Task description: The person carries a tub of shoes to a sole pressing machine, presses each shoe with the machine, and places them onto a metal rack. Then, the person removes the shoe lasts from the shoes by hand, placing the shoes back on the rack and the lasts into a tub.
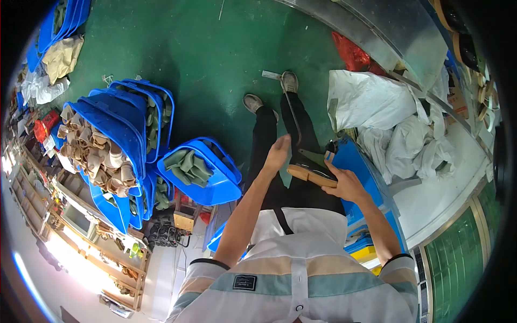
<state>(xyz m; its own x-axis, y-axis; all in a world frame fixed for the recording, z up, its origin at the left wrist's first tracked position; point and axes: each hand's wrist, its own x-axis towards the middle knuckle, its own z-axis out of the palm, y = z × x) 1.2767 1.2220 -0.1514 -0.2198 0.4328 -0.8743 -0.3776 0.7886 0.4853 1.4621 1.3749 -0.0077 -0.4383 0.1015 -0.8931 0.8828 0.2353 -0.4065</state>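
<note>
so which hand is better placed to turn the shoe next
Probably the right hand: it grips one end of the shoe, while the left hand appears apart from it.

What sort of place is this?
Probably a shoe workshop: the right hand holds what looks like a shoe, and blue bins hold piles of tan pieces and green pieces that could be shoe parts.

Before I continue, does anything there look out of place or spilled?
A pale strip lies on the green floor by the right foot, away from the blue bins, possibly stray litter. No spill stands out.
</note>
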